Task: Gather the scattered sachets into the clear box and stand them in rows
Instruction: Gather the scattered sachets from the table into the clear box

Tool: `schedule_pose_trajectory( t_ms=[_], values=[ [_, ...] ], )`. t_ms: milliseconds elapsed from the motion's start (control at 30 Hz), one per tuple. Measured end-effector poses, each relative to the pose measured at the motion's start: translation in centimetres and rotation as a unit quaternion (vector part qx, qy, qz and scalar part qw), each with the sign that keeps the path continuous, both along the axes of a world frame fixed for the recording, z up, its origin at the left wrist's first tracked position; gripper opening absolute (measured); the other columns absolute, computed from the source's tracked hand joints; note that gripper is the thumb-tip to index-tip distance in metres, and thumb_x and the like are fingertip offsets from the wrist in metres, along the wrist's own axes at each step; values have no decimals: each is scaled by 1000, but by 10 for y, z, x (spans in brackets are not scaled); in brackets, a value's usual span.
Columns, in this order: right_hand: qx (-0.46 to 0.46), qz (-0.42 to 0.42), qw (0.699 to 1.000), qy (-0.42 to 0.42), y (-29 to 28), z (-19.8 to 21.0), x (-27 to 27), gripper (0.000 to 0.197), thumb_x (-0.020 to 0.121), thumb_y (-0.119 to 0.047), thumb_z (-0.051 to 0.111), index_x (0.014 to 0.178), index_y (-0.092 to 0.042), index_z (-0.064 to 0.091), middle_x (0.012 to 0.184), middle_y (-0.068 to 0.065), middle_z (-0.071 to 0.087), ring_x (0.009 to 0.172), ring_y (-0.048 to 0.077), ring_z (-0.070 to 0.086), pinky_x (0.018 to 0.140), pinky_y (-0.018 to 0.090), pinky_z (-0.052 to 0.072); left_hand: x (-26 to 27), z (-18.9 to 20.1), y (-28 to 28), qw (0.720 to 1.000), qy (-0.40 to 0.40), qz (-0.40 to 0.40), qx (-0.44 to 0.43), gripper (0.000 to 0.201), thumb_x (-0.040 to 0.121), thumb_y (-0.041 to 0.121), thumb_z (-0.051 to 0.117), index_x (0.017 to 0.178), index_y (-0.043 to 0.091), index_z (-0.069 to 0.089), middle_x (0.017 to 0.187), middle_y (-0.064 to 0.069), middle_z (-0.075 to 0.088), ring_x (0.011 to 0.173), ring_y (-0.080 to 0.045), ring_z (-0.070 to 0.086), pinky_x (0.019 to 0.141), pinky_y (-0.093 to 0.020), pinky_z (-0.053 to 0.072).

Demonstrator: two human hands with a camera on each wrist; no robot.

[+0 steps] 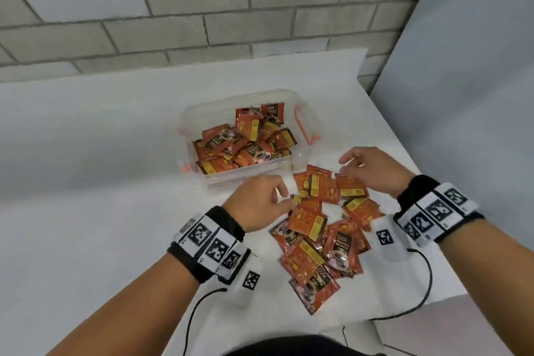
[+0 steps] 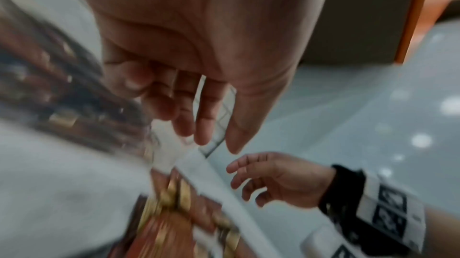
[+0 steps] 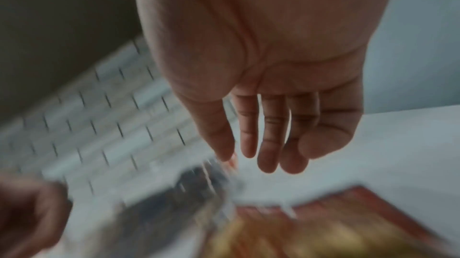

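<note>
sachet in the loose pile [image 1: 343, 246]: "D2X" in white on a dark panel, and "BLACK" under it.
sachet at the back of the clear box [image 1: 272, 111]: "D2X" on its dark top.
yellow label panels on the sachets: print is too small to read.
wrist bands [image 1: 215, 248]: black-and-white square code markers, no letters.

White flat tabletop [image 1: 86, 153] fills the foreground. Behind it stands a wall of pale grey rectangular bricks with dark mortar lines [image 1: 173, 9], meeting the table's far edge. A plain light grey panel [image 1: 476, 66] rises at right. Thin black cables [image 1: 427, 277] trail over the table's near right corner.
</note>
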State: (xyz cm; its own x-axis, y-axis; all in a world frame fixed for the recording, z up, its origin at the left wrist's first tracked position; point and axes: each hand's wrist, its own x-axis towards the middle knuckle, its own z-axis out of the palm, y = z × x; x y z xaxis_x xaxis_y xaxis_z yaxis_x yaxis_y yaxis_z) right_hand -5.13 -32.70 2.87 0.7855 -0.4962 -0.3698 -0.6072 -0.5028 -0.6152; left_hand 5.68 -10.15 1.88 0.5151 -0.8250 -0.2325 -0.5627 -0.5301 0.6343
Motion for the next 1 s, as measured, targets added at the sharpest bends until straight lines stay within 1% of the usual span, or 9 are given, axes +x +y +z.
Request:
schedule_pose_trajectory(
  t_ms=[100, 267, 400, 500, 600, 667, 767, 900, 1000],
  values=[
    [-61, 65, 993, 80, -3, -35, -9, 27, 88, -24, 64, 115, -19, 61, 113, 3, 62, 96, 15, 55, 77, 24, 41, -18, -35, -22, 995, -10, -43, 88, 42, 86, 45, 65, 119, 19, 59, 106, -2, 52, 93, -18, 53, 77, -27, 41],
    [-88, 125, 987, 56, 9, -57, 11, 56, 85, -27, 68, 136, -17, 47, 126, 10, 51, 114, 24, 52, 97, 32, 42, -27, -65, -36, 996, 7, -34, 87, 67, 82, 41, 71, 141, 25, 43, 107, 0, 36, 98, -19, 51, 90, -31, 46],
    [-184, 175, 962, 99, 21, -65, 25, 69, 85, -44, 65, 144, -24, 35, 124, 11, 45, 113, 28, 49, 95, 36, 43, -25, -73, -37, 995, -33, -15, 90, 59, 86, 39, 67, 138, 23, 44, 116, -7, 41, 115, -26, 44, 97, -36, 41],
    [-217, 168, 955, 112, 24, -65, 29, 63, 83, -49, 65, 135, -20, 43, 126, 10, 42, 119, 27, 40, 97, 41, 41, -25, -72, -37, 993, -65, -3, 100, 53, 86, 39, 67, 130, 16, 48, 121, -6, 39, 116, -24, 35, 97, -37, 39],
    [-195, 150, 965, 92, 22, -63, 28, 51, 81, -43, 70, 118, -16, 48, 119, 6, 48, 111, 24, 44, 90, 38, 44, -23, -69, -37, 993, -60, 15, 103, 45, 83, 41, 71, 113, 14, 50, 111, -3, 41, 108, -21, 36, 90, -35, 40],
    [-125, 130, 982, 59, 21, -60, 21, 38, 86, -34, 68, 110, -18, 44, 111, 3, 56, 96, 19, 54, 76, 30, 47, -19, -66, -34, 995, -14, 41, 90, 39, 80, 35, 75, 100, 17, 46, 100, 0, 48, 95, -18, 44, 76, -31, 42],
    [-11, 59, 998, 4, 5, -50, 5, 32, 93, -22, 59, 120, -17, 42, 102, -3, 58, 80, 12, 58, 56, 15, 43, -11, -58, -28, 994, 58, 75, 56, 33, 84, 24, 72, 98, 17, 43, 93, -4, 59, 76, -16, 55, 62, -28, 44],
    [-16, -12, 999, 26, -30, -43, -16, 62, 93, -29, 60, 143, -11, 28, 124, 9, 58, 103, 21, 60, 80, 24, 45, -4, -44, -33, 991, 103, 89, 1, 41, 88, 21, 68, 122, 14, 46, 113, -6, 55, 97, -18, 52, 78, -27, 41],
    [-35, 3, 993, 109, -29, -55, -21, 71, 91, -37, 61, 144, -6, 26, 139, 14, 49, 118, 28, 53, 90, 29, 43, -10, -46, -56, 991, 101, 93, -4, 48, 89, 19, 68, 131, 15, 45, 117, -7, 58, 98, -19, 59, 77, -24, 45]
  ],
)
